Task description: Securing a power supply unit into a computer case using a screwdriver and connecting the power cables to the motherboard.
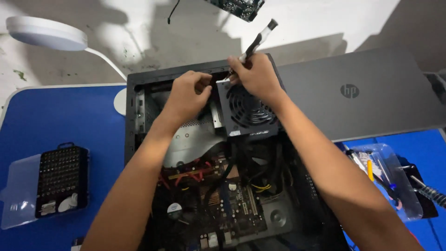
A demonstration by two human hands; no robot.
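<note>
The fingers (241, 65) of the right hand (258, 74) are curled tight around the shaft of a black-and-white-handled screwdriver (258, 41), whose handle slants up and away past the knuckles while its tip is hidden behind the hand at the top corner of a black boxy power supply with a round fan grille (248, 111). The left hand (188, 93) sits just beside it with fingers bent inward in a pinch near the same corner; whether it has hold of anything cannot be told. The power supply lies inside an open black metal computer case (134, 116) resting flat on a blue table top (60, 116). Lower in the case are a green-brown motherboard (223, 204), red cables (186, 174) and a bundle of black cables (251, 158). Left of the case, an open black bit-set box with a clear lid (61, 181) holds rows of small driver bits. Right of it, a clear plastic tray (390, 179) holds several slim tools, one with a yellow handle. A grey flat case side panel (371, 93) lies behind the right arm, and a white desk lamp (46, 35) stands at the upper left.
</note>
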